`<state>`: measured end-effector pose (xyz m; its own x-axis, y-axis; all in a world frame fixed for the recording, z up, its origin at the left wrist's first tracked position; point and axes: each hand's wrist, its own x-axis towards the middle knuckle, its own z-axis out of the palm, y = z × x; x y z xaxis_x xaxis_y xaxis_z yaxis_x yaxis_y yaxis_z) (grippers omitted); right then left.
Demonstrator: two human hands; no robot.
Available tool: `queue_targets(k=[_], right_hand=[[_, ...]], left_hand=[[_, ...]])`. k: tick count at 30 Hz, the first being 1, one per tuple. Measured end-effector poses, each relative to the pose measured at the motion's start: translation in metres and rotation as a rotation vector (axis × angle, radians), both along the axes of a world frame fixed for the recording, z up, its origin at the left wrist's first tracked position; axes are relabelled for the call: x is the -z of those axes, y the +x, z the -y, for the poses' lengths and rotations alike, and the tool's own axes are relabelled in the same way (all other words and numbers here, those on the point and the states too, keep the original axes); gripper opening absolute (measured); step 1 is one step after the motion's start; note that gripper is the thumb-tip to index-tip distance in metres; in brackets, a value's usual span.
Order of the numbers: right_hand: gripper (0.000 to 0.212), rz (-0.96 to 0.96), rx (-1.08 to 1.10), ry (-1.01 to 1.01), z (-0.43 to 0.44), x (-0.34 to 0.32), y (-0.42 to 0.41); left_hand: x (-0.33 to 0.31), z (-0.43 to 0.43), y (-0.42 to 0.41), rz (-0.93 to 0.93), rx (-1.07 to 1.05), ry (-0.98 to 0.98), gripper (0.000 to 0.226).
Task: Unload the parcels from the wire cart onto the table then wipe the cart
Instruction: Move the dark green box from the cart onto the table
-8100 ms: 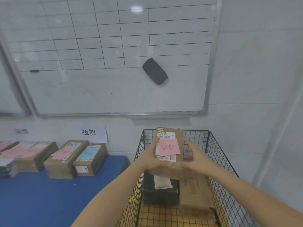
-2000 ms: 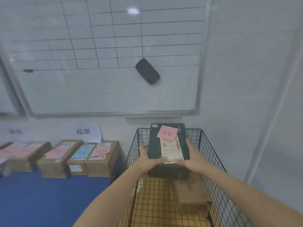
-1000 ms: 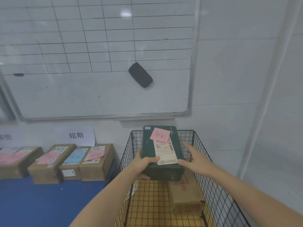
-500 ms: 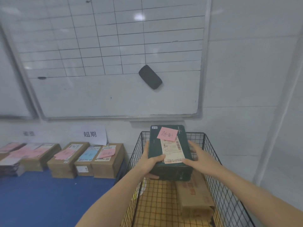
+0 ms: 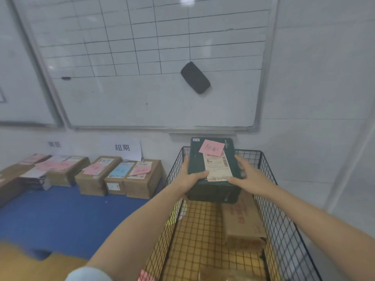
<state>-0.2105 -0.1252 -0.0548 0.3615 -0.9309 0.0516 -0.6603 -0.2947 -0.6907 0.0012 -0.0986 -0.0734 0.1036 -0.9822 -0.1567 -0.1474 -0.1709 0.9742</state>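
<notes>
Two grips, your left grip [image 5: 190, 176] and right grip [image 5: 246, 179], curl round the dark green box parcel [image 5: 213, 191] above the black wire cart [image 5: 284, 230], where a long brown cardboard parcel [image 5: 241, 222] waits, other brown parcels [image 5: 142, 181] sit on the blue counter [image 5: 60, 220], no wiping yet.

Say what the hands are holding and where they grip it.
Both hands hold the dark green parcel over the wire cart: left hand at its near left corner, right hand on its right side.

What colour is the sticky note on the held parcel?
Pink sticky note on the dark green parcel; head view.
</notes>
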Motion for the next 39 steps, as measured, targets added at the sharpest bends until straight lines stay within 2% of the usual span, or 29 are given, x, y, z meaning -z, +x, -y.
queue_targets(k=[3, 7, 11, 12, 15, 18, 22, 26, 29, 35, 39], right_hand=[[0.088, 0.006, 0.002, -0.008, 0.001, -0.002, 0.000], [0.085, 0.023, -0.005, -0.050, -0.002, -0.011, 0.001], [0.080, 0.054, -0.017, -0.081, -0.010, -0.025, 0.007], [0.079, 0.054, -0.017, -0.086, -0.014, -0.029, 0.009], [0.080, 0.070, -0.028, -0.111, -0.031, -0.040, 0.018], [0.080, 0.082, -0.033, -0.138, -0.050, -0.055, 0.035], [0.081, 0.098, -0.059, -0.206, -0.079, -0.079, 0.074], [0.079, 0.117, -0.086, -0.247, -0.115, -0.096, 0.129], [0.077, 0.119, -0.125, -0.250, -0.143, -0.101, 0.177], [0.078, 0.137, -0.211, -0.174, -0.191, -0.088, 0.271], [0.072, 0.130, -0.246, -0.133, -0.207, -0.065, 0.319]], left_hand=[[-0.005, -0.001, -0.001, 0.027, -0.011, -0.021, 0.067], [-0.009, -0.006, 0.004, 0.068, -0.057, -0.020, 0.076], [-0.019, -0.018, 0.011, 0.077, -0.076, -0.056, 0.064], [-0.024, -0.023, 0.013, 0.070, -0.078, -0.067, 0.066], [-0.035, -0.038, 0.024, 0.051, -0.096, -0.079, 0.090], [-0.049, -0.058, 0.043, 0.049, -0.110, -0.114, 0.089], [-0.074, -0.091, 0.084, 0.080, -0.134, -0.208, 0.077], [-0.099, -0.140, 0.141, 0.133, -0.168, -0.203, 0.080], [-0.109, -0.184, 0.187, 0.164, -0.208, -0.201, 0.061], [-0.091, -0.253, 0.274, 0.099, -0.333, -0.124, 0.079], [-0.073, -0.274, 0.311, 0.084, -0.342, -0.086, 0.060]])
